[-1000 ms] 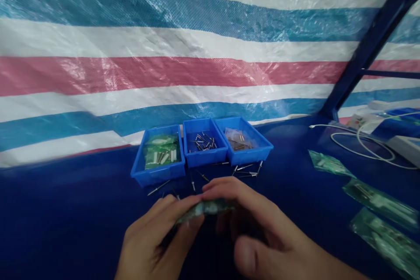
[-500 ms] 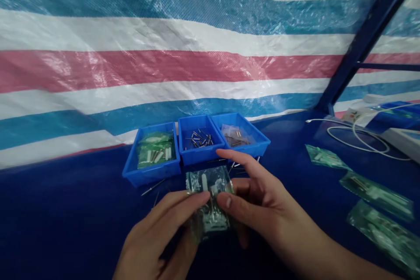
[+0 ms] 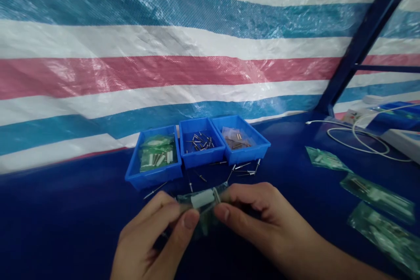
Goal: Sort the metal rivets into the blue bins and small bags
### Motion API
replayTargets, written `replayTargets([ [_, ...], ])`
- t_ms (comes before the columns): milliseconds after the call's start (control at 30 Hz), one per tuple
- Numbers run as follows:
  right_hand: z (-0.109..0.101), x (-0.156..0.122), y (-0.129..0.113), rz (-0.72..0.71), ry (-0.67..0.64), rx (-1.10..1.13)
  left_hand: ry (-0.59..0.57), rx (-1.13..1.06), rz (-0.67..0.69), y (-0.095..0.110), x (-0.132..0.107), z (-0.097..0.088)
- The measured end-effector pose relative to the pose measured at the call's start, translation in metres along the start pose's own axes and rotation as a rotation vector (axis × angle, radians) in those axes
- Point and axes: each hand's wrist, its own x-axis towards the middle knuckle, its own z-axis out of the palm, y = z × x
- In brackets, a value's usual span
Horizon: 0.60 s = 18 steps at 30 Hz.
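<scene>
Both of my hands pinch a small clear green plastic bag (image 3: 204,201) that holds white and metal parts, just above the blue table. My left hand (image 3: 154,236) grips its left end between thumb and fingers. My right hand (image 3: 256,218) grips its right end the same way. Behind the bag stand three blue trays in a row: the left tray (image 3: 152,177) with filled green bags, the middle tray (image 3: 200,159) with loose metal pins, the right tray (image 3: 244,154) with a clear bag of pins. Several loose pins (image 3: 243,168) lie on the table in front of the trays.
Three green bags (image 3: 377,194) lie along the right side of the blue table (image 3: 65,218). A white cable (image 3: 354,144) coils at the far right beside a white box. A striped tarp wall (image 3: 164,52) rises behind the trays, and a dark blue post (image 3: 361,39) stands at the right.
The bag was lifted and held upright facing me half a second ago; now it is tilted flat and lower, with my right fingers curled onto its end.
</scene>
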Motion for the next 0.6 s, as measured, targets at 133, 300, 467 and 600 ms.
replayTargets([
  [133, -0.0018, 0.0047, 0.0002, -0.024, 0.075, 0.042, 0.115, -0.094, -0.128, -0.0028, -0.0044, 0.004],
  [300, -0.0021, 0.0082, 0.0028, 0.106, -0.002, 0.281, -0.099, -0.138, -0.074, -0.0045, -0.0043, 0.0001],
  [467, -0.0009, 0.0074, 0.0044, 0.119, 0.082, 0.437, -0.134, -0.13, -0.06, -0.0034, 0.0015, -0.0042],
  [600, -0.0008, 0.0047, 0.0018, 0.053, 0.004, 0.373, -0.041, -0.052, -0.075, -0.0001, 0.0026, -0.0032],
])
